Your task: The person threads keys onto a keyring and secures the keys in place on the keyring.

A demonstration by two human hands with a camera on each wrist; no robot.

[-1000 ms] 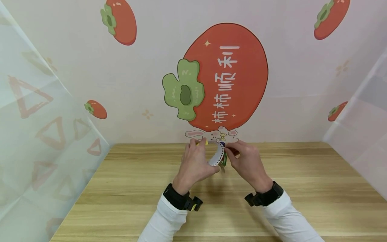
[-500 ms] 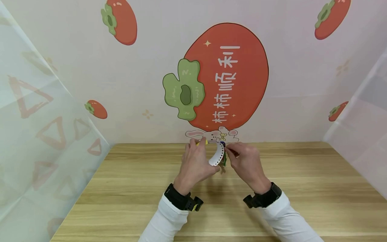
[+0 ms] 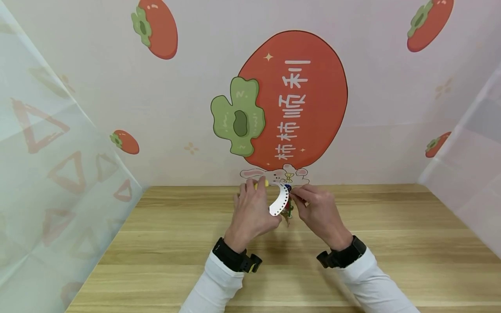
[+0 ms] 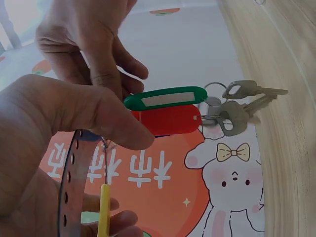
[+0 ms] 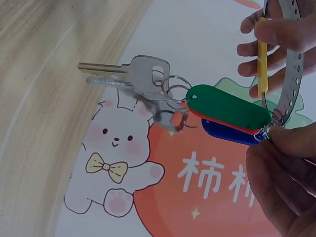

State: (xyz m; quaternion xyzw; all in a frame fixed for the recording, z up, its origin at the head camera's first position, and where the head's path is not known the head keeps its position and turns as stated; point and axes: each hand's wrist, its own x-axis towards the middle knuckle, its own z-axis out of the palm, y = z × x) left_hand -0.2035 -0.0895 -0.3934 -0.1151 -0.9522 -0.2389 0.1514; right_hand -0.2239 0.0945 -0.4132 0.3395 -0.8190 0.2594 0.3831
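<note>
My left hand (image 3: 252, 208) grips a curved, flat white strip (image 3: 279, 201) with a row of small holes along its outer edge. A slim yellow piece (image 5: 262, 57) on a thin metal wire spans the strip's inner side, among the left fingers. With thumb and fingertips, my right hand (image 3: 321, 213) pinches the small metal links at the strip's edge. From there hang a green key tag (image 5: 229, 108), a red key tag (image 4: 170, 118) and a blue key tag (image 5: 229, 134). Several silver keys (image 5: 148, 76) dangle on rings from the tags' far ends.
Below the hands lies a wood-grain table (image 3: 176, 261). Behind it rises a pale backdrop (image 3: 375, 148) printed with persimmons and a rabbit. Translucent side sheets (image 3: 47, 182) stand at the left and right. Each wrist wears a black band with a camera.
The curved strip has tilted slightly and shifted a little left with my left hand. The tags and keys have swung slightly. My right hand keeps its pinch almost in place.
</note>
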